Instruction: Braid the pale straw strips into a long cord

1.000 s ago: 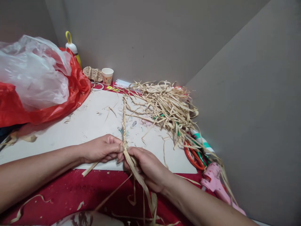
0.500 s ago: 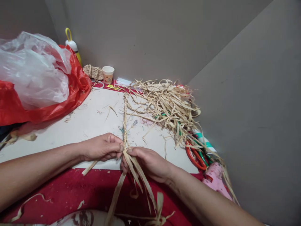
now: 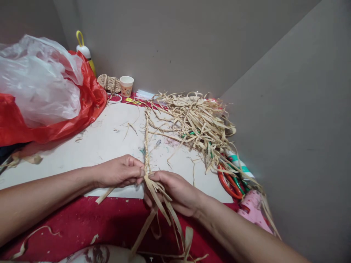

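Observation:
A narrow braid of straw-coloured plant strips runs down the white board from its far edge toward me. My left hand pinches the near end of the braid from the left, thumb against forefinger. From the right, my right hand is closed on the strips at that same spot, its thumb on top and some fingers hidden beneath. Below both hands, loose strips fan out and hang over the board's near edge. Another cut strip sticks out under my left wrist.
A heap of dry strips lies at the right, with red-handled scissors and a pink glue gun near it. Plastic bags fill the left. A paper cup, a woven sole-shaped piece and a bottle stand behind.
My right fingers have shifted slightly under the braid's end, and the loose strips have swung a little to the right. My left hand keeps its pinch.

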Tool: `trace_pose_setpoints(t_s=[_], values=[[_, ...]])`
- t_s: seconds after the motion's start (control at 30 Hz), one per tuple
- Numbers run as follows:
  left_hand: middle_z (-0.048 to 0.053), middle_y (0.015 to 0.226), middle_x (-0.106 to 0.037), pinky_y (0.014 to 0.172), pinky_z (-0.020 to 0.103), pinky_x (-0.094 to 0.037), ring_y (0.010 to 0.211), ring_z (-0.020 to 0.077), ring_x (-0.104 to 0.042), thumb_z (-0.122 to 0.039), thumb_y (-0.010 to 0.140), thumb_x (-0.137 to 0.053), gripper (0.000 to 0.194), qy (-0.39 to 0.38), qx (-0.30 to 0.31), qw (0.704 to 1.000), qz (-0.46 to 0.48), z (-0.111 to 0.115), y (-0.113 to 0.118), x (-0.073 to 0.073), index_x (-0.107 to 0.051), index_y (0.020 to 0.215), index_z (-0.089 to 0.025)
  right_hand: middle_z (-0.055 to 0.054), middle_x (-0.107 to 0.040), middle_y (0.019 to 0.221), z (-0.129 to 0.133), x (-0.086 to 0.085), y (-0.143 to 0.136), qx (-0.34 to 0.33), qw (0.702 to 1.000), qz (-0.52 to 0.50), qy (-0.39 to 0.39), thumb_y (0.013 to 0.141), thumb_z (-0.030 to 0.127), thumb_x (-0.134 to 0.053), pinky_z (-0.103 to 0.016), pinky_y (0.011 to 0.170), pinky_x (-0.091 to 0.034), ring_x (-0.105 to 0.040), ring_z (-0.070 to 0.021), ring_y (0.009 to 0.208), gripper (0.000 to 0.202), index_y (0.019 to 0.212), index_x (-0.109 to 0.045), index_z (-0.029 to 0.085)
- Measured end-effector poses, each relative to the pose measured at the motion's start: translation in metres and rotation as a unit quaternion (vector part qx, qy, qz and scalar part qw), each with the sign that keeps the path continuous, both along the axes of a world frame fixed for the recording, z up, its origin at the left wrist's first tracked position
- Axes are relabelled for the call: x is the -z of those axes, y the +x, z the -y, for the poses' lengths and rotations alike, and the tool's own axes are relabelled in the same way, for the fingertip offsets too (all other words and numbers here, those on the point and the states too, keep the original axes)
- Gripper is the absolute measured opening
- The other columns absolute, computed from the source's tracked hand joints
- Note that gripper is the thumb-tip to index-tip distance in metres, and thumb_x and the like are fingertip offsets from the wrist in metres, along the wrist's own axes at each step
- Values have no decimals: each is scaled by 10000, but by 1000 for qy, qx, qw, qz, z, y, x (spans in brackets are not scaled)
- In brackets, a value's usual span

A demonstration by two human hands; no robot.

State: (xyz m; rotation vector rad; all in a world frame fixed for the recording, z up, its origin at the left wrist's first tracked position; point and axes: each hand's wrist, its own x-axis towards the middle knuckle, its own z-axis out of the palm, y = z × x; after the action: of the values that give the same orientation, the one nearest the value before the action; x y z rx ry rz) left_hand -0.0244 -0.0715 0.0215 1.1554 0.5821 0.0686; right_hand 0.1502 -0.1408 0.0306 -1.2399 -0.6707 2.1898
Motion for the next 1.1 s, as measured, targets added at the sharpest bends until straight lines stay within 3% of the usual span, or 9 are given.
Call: trace_pose_setpoints(t_s=[0.13,0.23,0.37,0.5,0.63,0.77,0.93,1.1], values=[[-83,371,-301,355,180,-113,344,43,-185,-274,805,-465,225,24,10,1000,-12,-1,1,-3,-532,642,-135,91,-235,483,-2,3,3,-59,997,-24,-52,714,327,-477,-172,367,-131,-167,-47,389,203,600,-380,189],[-81,374,-297,360,178,-114,355,44,-183,-283,805,-467,239,33,15,999,-10,-2,2,-3,-536,634,-131,87,-213,501,-4,0,6,-89,995,34,-10,750,346,-436,-196,381,-63,-107,-56,416,224,605,-355,195],[-80,374,-301,363,179,-119,359,41,-191,-277,799,-480,242,37,17,999,-6,-3,2,-1,-534,615,-129,74,-258,528,-9,-8,10,-126,985,93,79,793,301,-426,-210,406,-127,-167,-67,443,178,665,-446,179],[-79,369,-318,354,191,-115,339,41,-194,-256,794,-475,218,12,19,1000,-4,-4,1,0,-533,623,-135,70,-304,538,-12,-7,11,-118,987,48,99,809,282,-471,-202,421,-162,-205,-60,450,171,685,-485,164],[-78,372,-338,342,189,-118,325,39,-191,-253,792,-470,215,-6,18,1000,0,-6,-1,0,-533,624,-136,38,-486,579,-13,2,12,-102,989,-1,111,821,324,-524,-191,436,-279,-369,-61,444,203,702,-501,161],[-80,362,-329,340,183,-126,322,39,-196,-263,795,-475,220,-8,22,1000,-2,-6,-1,1,-537,629,-133,5,-568,637,-11,7,13,-105,988,-14,110,838,358,-523,-223,517,-406,-534,-107,534,213,802,-563,152],[-79,361,-335,340,178,-128,323,36,-207,-269,787,-484,224,-5,21,1000,-2,-7,0,1,-534,620,-130,-8,-582,645,-11,2,14,-104,986,7,132,844,408,-527,-247,590,-437,-565,-121,598,292,872,-594,126],[-78,381,-353,344,183,-121,328,32,-205,-251,776,-486,207,-7,18,1000,4,-6,1,0,-534,616,-129,-17,-599,647,-11,-5,13,-103,982,49,149,830,442,-553,-225,596,-431,-549,-100,598,334,824,-612,113]])
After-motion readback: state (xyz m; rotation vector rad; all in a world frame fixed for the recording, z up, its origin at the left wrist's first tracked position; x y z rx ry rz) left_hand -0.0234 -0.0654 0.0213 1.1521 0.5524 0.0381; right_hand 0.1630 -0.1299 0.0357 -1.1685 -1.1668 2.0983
